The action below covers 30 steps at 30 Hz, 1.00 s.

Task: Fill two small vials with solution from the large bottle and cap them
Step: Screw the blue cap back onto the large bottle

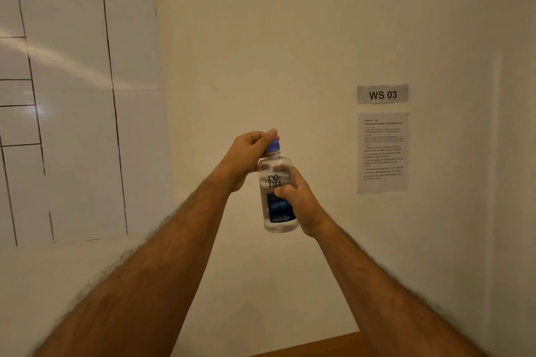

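A large clear bottle (pixel 275 182) with a dark blue label reading "renu" is held upright in the air in front of the wall. My right hand (pixel 300 201) grips its body from the right side. Its blue cap (pixel 273 146) sits on the neck, pinched from the left by the thumb and curled fingers of my left hand (pixel 249 155). No small vials are in view.
A whiteboard (pixel 72 90) with drawn columns hangs on the wall at the left. A "WS 03" sign (pixel 383 94) and a printed instruction sheet (pixel 383 153) hang at the right. A strip of wooden surface (pixel 324 346) shows at the bottom edge.
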Each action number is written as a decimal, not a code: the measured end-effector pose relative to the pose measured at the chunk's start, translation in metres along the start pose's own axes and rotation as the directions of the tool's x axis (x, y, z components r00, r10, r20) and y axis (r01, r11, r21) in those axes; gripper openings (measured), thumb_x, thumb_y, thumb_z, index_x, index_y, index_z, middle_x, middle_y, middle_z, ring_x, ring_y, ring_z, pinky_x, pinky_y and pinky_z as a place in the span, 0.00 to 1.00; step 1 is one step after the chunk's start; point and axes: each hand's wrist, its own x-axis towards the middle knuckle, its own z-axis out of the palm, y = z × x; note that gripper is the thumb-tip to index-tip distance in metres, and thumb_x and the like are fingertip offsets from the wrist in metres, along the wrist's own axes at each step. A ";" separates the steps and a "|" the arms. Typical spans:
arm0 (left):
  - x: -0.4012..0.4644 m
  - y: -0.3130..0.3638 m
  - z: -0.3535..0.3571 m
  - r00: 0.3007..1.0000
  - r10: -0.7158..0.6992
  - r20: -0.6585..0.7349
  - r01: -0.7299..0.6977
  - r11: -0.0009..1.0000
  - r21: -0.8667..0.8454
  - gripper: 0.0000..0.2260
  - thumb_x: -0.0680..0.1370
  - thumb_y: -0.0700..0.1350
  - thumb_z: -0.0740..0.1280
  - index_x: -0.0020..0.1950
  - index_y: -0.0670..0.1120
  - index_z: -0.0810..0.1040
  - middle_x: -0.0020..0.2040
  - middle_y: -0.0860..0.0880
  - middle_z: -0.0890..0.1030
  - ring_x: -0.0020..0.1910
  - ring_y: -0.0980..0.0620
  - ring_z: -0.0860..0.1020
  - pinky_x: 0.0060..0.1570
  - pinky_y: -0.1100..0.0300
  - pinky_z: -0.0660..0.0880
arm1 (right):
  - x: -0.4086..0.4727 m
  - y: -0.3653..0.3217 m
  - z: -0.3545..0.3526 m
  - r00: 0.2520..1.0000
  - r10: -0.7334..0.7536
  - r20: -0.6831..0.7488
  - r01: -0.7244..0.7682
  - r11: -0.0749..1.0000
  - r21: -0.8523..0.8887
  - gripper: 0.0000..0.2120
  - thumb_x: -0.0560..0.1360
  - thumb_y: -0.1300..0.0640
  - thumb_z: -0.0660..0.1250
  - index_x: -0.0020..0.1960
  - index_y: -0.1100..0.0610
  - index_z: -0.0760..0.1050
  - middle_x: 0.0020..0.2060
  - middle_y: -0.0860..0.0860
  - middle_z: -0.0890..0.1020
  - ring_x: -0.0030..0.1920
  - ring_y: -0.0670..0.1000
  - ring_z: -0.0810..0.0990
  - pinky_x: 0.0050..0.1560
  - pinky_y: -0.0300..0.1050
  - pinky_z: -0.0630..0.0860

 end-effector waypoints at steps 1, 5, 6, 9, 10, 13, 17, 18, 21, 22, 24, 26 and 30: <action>0.002 0.000 0.000 1.000 0.005 -0.031 -0.004 1.000 0.014 0.14 0.77 0.53 0.69 0.50 0.42 0.81 0.43 0.51 0.83 0.40 0.55 0.81 0.39 0.61 0.79 | -0.001 0.001 0.001 1.000 -0.005 -0.005 0.005 1.000 0.002 0.23 0.66 0.55 0.65 0.61 0.47 0.70 0.51 0.51 0.81 0.47 0.50 0.83 0.43 0.43 0.80; 0.004 -0.002 -0.001 0.999 0.014 -0.031 -0.013 0.999 0.031 0.06 0.72 0.45 0.75 0.44 0.44 0.83 0.37 0.51 0.83 0.36 0.57 0.82 0.36 0.62 0.78 | -0.006 0.007 0.006 0.999 -0.021 -0.041 0.020 1.000 -0.017 0.22 0.66 0.54 0.66 0.60 0.44 0.70 0.52 0.51 0.80 0.49 0.53 0.82 0.42 0.42 0.80; 0.003 -0.002 -0.002 1.000 0.015 -0.012 -0.014 1.000 0.027 0.05 0.72 0.44 0.75 0.45 0.45 0.83 0.38 0.50 0.84 0.36 0.57 0.82 0.37 0.62 0.79 | -0.007 0.009 0.006 0.999 -0.024 -0.048 0.023 1.000 -0.018 0.22 0.66 0.54 0.66 0.59 0.44 0.70 0.52 0.51 0.80 0.49 0.53 0.82 0.42 0.42 0.80; 0.002 -0.003 -0.006 0.999 0.002 0.033 -0.003 1.000 0.015 0.06 0.74 0.42 0.72 0.51 0.45 0.82 0.46 0.46 0.85 0.42 0.54 0.84 0.40 0.63 0.79 | -0.009 0.011 0.006 0.998 -0.026 -0.062 0.025 1.000 -0.011 0.22 0.66 0.54 0.66 0.60 0.45 0.70 0.51 0.52 0.80 0.48 0.53 0.82 0.43 0.43 0.81; 0.001 -0.002 -0.007 0.999 -0.003 0.051 0.002 1.000 0.017 0.06 0.76 0.42 0.71 0.52 0.45 0.81 0.48 0.45 0.85 0.43 0.53 0.84 0.40 0.63 0.79 | -0.009 0.012 0.005 0.998 -0.025 -0.064 0.025 1.000 -0.009 0.23 0.66 0.54 0.66 0.60 0.46 0.70 0.51 0.52 0.80 0.48 0.53 0.82 0.43 0.44 0.81; -0.001 -0.001 -0.010 0.991 -0.022 0.130 0.019 0.999 0.031 0.08 0.80 0.41 0.65 0.57 0.43 0.80 0.51 0.46 0.85 0.47 0.53 0.84 0.41 0.64 0.79 | -0.009 0.013 0.005 0.998 -0.012 -0.066 0.011 1.000 -0.018 0.25 0.65 0.53 0.66 0.63 0.49 0.69 0.52 0.53 0.80 0.50 0.54 0.82 0.44 0.45 0.81; -0.002 -0.001 -0.006 0.989 -0.049 0.139 0.044 0.998 0.040 0.12 0.82 0.40 0.57 0.56 0.42 0.79 0.52 0.45 0.84 0.49 0.50 0.84 0.43 0.62 0.80 | -0.010 0.014 0.007 0.998 -0.012 -0.066 0.011 1.000 -0.013 0.24 0.66 0.54 0.66 0.62 0.48 0.69 0.53 0.53 0.80 0.50 0.54 0.82 0.45 0.47 0.81; -0.002 -0.002 -0.003 0.993 -0.045 0.113 0.039 0.998 0.055 0.11 0.82 0.43 0.58 0.55 0.43 0.80 0.52 0.45 0.84 0.48 0.50 0.84 0.43 0.62 0.80 | -0.010 0.015 0.007 0.998 -0.013 -0.068 0.012 1.000 -0.018 0.24 0.66 0.54 0.66 0.62 0.47 0.69 0.53 0.53 0.80 0.50 0.55 0.82 0.46 0.48 0.82; 0.000 -0.005 0.003 1.000 -0.001 0.010 -0.001 0.990 0.142 0.12 0.78 0.53 0.66 0.49 0.46 0.83 0.50 0.50 0.84 0.47 0.52 0.82 0.46 0.58 0.81 | -0.011 0.015 0.008 0.997 -0.018 -0.068 0.016 1.000 -0.024 0.24 0.66 0.53 0.66 0.62 0.46 0.68 0.54 0.53 0.79 0.52 0.56 0.82 0.46 0.47 0.82; 0.002 -0.006 0.003 1.000 0.011 -0.012 -0.009 0.987 0.160 0.12 0.76 0.54 0.69 0.48 0.45 0.83 0.48 0.50 0.84 0.46 0.53 0.81 0.46 0.57 0.81 | -0.011 0.015 0.008 0.998 -0.021 -0.067 0.020 1.000 -0.019 0.24 0.66 0.54 0.66 0.61 0.45 0.69 0.54 0.53 0.79 0.51 0.55 0.82 0.45 0.46 0.82; 0.003 -0.007 0.003 1.000 0.006 -0.025 -0.002 0.988 0.154 0.08 0.73 0.51 0.73 0.45 0.46 0.84 0.43 0.50 0.84 0.42 0.53 0.81 0.44 0.58 0.81 | -0.013 0.017 0.008 0.997 -0.024 -0.067 0.023 1.000 -0.017 0.23 0.67 0.54 0.66 0.60 0.44 0.69 0.53 0.52 0.79 0.51 0.55 0.82 0.44 0.44 0.81; 0.003 -0.007 0.002 1.000 0.002 -0.006 -0.001 0.990 0.138 0.05 0.72 0.47 0.75 0.44 0.48 0.84 0.42 0.49 0.84 0.40 0.54 0.82 0.42 0.60 0.81 | -0.014 0.018 0.007 0.997 -0.024 -0.075 0.023 1.000 -0.017 0.23 0.67 0.54 0.66 0.60 0.43 0.68 0.53 0.51 0.79 0.52 0.55 0.82 0.45 0.45 0.82; 0.002 -0.007 -0.001 1.000 0.012 0.021 -0.014 0.996 0.092 0.06 0.74 0.42 0.73 0.50 0.46 0.82 0.45 0.45 0.84 0.41 0.53 0.84 0.42 0.62 0.81 | -0.015 0.021 0.005 0.996 -0.016 -0.089 0.014 0.999 -0.030 0.24 0.67 0.52 0.67 0.61 0.43 0.67 0.53 0.50 0.79 0.52 0.54 0.82 0.44 0.44 0.82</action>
